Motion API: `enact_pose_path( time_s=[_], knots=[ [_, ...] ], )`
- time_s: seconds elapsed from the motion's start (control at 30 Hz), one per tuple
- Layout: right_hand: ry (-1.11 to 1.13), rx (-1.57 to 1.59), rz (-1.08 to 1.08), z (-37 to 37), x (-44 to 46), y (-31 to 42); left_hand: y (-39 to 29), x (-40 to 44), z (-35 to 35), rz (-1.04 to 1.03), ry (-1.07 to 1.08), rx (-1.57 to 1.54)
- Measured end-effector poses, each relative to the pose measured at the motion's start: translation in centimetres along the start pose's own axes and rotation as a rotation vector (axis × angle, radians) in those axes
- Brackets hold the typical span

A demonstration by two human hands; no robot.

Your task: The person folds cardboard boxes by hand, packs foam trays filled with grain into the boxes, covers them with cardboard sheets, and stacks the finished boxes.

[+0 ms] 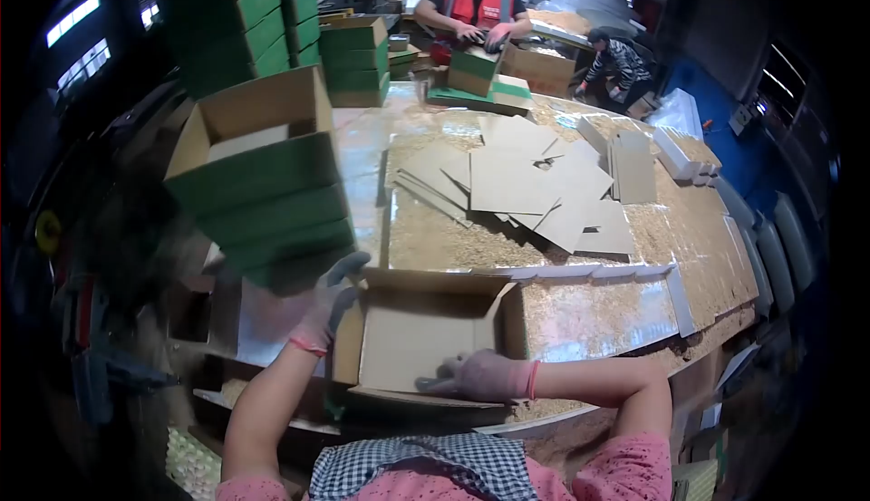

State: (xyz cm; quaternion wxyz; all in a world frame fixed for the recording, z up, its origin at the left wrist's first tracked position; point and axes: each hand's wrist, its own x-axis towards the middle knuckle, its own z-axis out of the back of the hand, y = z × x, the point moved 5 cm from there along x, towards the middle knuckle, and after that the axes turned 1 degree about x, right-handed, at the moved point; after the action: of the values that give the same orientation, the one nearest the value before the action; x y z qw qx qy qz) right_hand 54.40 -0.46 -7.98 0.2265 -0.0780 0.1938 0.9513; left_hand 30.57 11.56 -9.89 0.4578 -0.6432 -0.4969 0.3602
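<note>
An open cardboard box (343, 356), brown inside and green outside, stands in front of me at the table's near edge. A flat greyish cardboard sheet (399, 338) covers its bottom. My left hand (331, 306), in a grey-and-pink glove, is at the box's far left corner, fingers stretched and apart. Inside the box, near its front wall, my gloved right hand (476, 376) rests low over the sheet with its fingers extended; I see nothing held in it. Left of the box rises a stack of green boxes (281, 193), the top one open with a pale sheet inside.
Loose cardboard sheets (521, 179) lie piled on the worn table (435, 247), behind a low metal strip (598, 271). Tall green box stacks (258, 21) stand back left. Across the table a person in a red vest (480, 7) handles a green box (473, 68); another person (619, 66) bends at back right.
</note>
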Motion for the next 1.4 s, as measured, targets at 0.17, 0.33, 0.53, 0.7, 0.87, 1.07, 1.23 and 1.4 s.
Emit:
enact_pose_path(
  time_s=[0.17, 0.33, 0.53, 0.7, 0.87, 1.07, 1.23, 1.4],
  knots=[
    [-0.215, 0.159, 0.053, 6.5, -3.8, -1.2, -2.4, -1.6, 0.3, -0.006, -0.053, 0.199],
    [-0.927, 0.223, -0.291, 3.3, -10.1, -5.0, 6.3, -6.9, 4.2, 0.103, 0.273, 0.584],
    [-0.925, 0.175, -0.558, -4.3, -4.1, -5.5, 4.9, -8.6, -2.1, 0.284, -0.021, 1.080],
    [-1.158, 1.514, -0.588, -10.0, -4.2, -7.9, 5.2, -7.7, 0.1, 0.124, 0.079, 1.004],
    [-1.266, 1.519, -0.661, -1.2, -7.9, -12.9, -0.4, -3.4, -2.5, -0.151, 0.213, 0.764],
    [-1.249, 1.422, 0.226, 22.7, -3.5, -17.3, -14.5, -4.4, 11.8, -0.498, -0.560, 0.159],
    [-0.931, 1.589, 0.407, 30.0, 10.8, -19.1, -19.9, -0.6, 18.5, -0.487, -0.553, 0.827],
    [-0.672, 1.541, 0.337, 29.4, 24.2, -17.8, -19.0, 0.6, 18.4, -0.854, -0.451, 0.665]
  ],
)
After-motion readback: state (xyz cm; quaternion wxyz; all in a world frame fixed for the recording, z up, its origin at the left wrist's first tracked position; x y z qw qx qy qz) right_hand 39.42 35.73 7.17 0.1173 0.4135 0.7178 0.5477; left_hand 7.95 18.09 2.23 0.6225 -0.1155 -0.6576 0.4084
